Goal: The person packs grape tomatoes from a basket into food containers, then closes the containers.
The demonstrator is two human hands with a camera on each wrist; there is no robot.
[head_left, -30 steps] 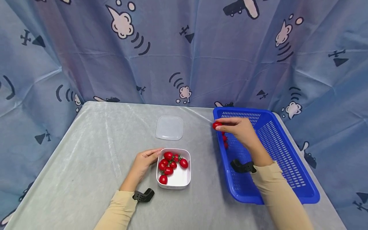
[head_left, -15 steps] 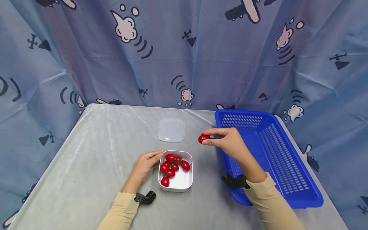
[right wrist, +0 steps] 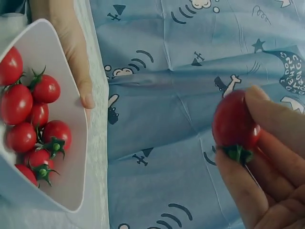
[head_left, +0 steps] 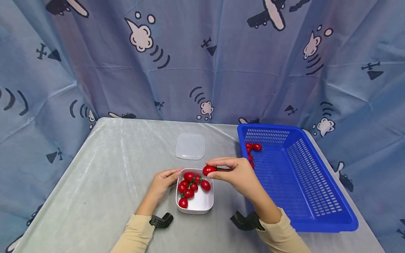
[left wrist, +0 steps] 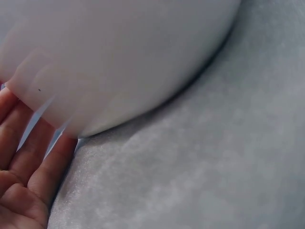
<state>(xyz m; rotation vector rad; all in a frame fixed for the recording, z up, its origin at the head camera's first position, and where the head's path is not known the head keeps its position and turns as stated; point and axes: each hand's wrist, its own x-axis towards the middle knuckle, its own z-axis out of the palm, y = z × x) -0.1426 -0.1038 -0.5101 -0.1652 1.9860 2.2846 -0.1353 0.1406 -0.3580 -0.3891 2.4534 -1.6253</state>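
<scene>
My right hand (head_left: pixel 239 175) pinches a cherry tomato (head_left: pixel 209 170) between thumb and fingers, above the back right corner of a white square box (head_left: pixel 202 203). In the right wrist view that tomato (right wrist: pixel 236 121) shows a green calyx at its lower end. Several more cherry tomatoes (head_left: pixel 188 193) lie inside the box, mostly toward its left and back; some keep green calyxes. My left hand (head_left: pixel 161 182) touches the outside of the box at its back left corner. In the left wrist view, its fingers (left wrist: pixel 52 164) reach fairly straight against the pale box wall (left wrist: pixel 133 62).
At the right stands a blue perforated basket (head_left: pixel 303 189) with several cherry tomatoes (head_left: pixel 257 147) along its left side. A translucent square lid (head_left: pixel 190 146) lies behind the box on the grey cloth-covered table (head_left: pixel 95 196). A patterned blue curtain (head_left: pixel 177 63) hangs behind.
My right hand has carried the cherry tomato from the basket's left edge leftward and nearer, over the box's rim. My left hand has stayed at the box. The view has shifted slightly.
</scene>
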